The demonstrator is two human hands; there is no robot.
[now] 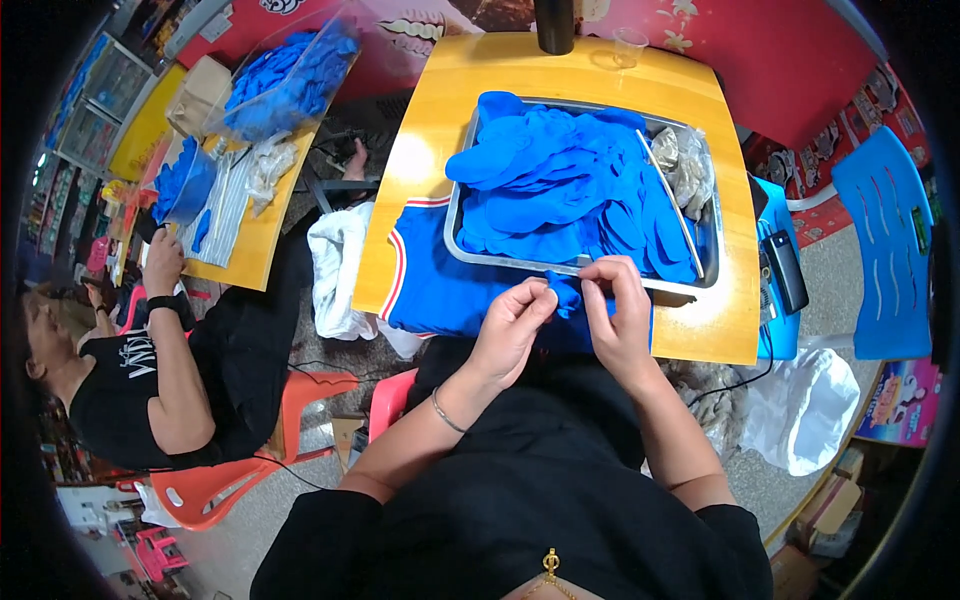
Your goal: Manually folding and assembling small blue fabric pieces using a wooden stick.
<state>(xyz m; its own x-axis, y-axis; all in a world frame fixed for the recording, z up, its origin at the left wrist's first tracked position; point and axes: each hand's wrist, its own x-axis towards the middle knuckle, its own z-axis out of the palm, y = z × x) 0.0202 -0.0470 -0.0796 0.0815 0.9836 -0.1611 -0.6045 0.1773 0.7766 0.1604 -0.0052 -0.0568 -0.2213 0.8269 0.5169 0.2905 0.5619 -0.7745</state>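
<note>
One pendant (551, 562), two hands (508, 335), perhaps one blue piece (566, 296)

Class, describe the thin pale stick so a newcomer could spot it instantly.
The central yellow table bears a metal tray heaped with blue pieces. Along the heap's right side, left of a clear bag, lies the stick: thin and pale, unlike the flat blue pieces and crumpled bag.

Tray (500, 261) on table (480, 70), cloth pieces (570, 180) heaped inside, bag (690, 180) at their right, stick (672, 205) between. Garment (450, 290) before tray, partly under it. Behind tray: cylinder (554, 25), cup (630, 48) to its right. Worker's left: second table (262, 250), bin (250, 125) at far end, bowl (195, 205) nearer. Right: chair (880, 240).
</note>
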